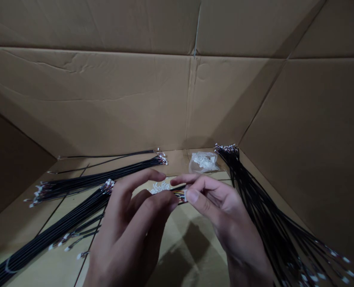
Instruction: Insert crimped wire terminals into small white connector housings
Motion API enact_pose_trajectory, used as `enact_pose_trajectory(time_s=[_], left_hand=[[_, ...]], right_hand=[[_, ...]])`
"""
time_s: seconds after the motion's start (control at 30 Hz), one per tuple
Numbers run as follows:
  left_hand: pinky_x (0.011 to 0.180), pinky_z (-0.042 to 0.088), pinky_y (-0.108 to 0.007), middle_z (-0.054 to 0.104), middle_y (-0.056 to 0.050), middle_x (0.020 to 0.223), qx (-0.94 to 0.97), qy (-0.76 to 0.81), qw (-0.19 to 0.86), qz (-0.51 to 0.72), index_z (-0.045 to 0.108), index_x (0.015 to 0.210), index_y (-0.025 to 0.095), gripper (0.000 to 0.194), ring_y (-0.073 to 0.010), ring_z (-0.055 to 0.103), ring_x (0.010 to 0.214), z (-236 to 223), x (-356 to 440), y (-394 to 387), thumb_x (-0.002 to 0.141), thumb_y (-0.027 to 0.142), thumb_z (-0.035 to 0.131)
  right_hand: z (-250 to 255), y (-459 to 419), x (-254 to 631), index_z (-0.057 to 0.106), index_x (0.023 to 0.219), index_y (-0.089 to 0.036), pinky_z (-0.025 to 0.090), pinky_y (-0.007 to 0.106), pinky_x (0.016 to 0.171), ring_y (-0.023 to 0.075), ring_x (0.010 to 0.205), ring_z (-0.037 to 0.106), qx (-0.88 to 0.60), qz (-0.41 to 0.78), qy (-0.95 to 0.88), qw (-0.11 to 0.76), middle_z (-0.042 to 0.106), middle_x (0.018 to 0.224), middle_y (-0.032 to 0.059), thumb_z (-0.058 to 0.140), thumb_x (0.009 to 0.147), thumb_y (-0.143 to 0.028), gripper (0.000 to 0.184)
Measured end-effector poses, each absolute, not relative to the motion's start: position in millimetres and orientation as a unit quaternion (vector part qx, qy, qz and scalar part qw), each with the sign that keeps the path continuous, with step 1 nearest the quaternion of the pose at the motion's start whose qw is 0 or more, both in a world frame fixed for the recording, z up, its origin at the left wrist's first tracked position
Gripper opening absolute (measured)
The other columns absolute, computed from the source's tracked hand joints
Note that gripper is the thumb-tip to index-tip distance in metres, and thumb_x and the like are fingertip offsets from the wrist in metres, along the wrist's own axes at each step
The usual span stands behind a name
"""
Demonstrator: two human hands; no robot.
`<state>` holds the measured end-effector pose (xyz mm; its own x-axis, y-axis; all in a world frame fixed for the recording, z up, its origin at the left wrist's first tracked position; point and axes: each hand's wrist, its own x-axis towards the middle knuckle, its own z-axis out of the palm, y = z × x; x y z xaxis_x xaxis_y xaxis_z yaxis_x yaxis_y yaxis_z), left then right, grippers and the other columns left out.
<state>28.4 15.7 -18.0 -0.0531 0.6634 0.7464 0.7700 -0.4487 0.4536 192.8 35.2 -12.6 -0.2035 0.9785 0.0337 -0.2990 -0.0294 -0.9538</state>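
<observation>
My left hand (135, 219) has its thumb closed on a cable end with several thin coloured wires (179, 193); its index finger is raised and curved above. Across from it, my right hand (218, 207) pinches a small white connector (185, 195) between thumb and fingers, right where the wires end. Fingers partly cover the connector, so I cannot tell how far the wires sit in it. Just behind the hands lies a loose pile of small white connector housings (160, 187).
A clear plastic bag of white pieces (204, 161) lies by the back cardboard wall (119, 99). Black cable bundles with white plugs lie at the far left (105, 174), the near left (54, 229) and the right (254, 199). Cardboard walls enclose the work surface.
</observation>
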Motion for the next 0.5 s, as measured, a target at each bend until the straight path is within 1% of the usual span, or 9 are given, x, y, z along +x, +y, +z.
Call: enact_pose_trajectory(time_s=[0.07,0.17,0.27,0.4,0.5], left_hand=[[0.070,0.064,-0.019,0.065,-0.002,0.119,-0.704,-0.498,0.047,-0.504,0.068,0.096,0.028,0.017,-0.0123,0.069,0.090,-16.3,29.1,16.8,0.099,0.014,0.060],[0.074,0.064,-0.018,0.059,-0.003,0.125,-0.739,-0.465,0.039,-0.486,0.065,0.105,0.026,0.021,-0.0097,0.071,0.089,-16.2,28.3,18.4,0.100,0.009,0.054],[0.078,0.065,-0.019,0.057,-0.004,0.126,-0.753,-0.458,0.042,-0.471,0.062,0.107,0.025,0.021,-0.0110,0.072,0.094,-17.4,26.4,19.5,0.101,0.007,0.053],[0.078,0.066,-0.020,0.058,-0.004,0.127,-0.749,-0.468,0.052,-0.466,0.063,0.106,0.026,0.020,-0.0120,0.072,0.096,-16.6,26.7,19.5,0.102,0.009,0.053],[0.072,0.065,-0.016,0.065,-0.001,0.121,-0.733,-0.478,0.060,-0.479,0.065,0.104,0.027,0.021,-0.0104,0.072,0.089,-13.0,30.3,20.5,0.100,0.008,0.056]], right_hand=[[-12.0,33.5,192.3,0.076,0.079,-0.026,0.049,0.037,0.105,0.0195,0.111,0.072,-0.379,0.592,-0.484,0.521,0.079,0.123,-0.0019,0.076,0.096,-0.038,0.021],[-12.6,31.7,190.8,0.075,0.079,-0.026,0.050,0.038,0.104,0.0208,0.113,0.071,-0.394,0.562,-0.505,0.523,0.078,0.123,-0.0011,0.075,0.097,-0.038,0.022],[-13.5,31.3,189.1,0.074,0.077,-0.026,0.050,0.037,0.102,0.0208,0.115,0.070,-0.403,0.546,-0.510,0.528,0.079,0.121,-0.0015,0.074,0.097,-0.037,0.023],[-13.9,32.4,188.4,0.074,0.078,-0.025,0.050,0.037,0.102,0.0209,0.114,0.071,-0.398,0.565,-0.494,0.528,0.080,0.121,-0.0007,0.075,0.097,-0.038,0.022],[-14.2,32.9,188.5,0.075,0.079,-0.025,0.050,0.039,0.103,0.0220,0.113,0.072,-0.387,0.588,-0.475,0.527,0.079,0.123,0.0006,0.075,0.096,-0.040,0.023]])
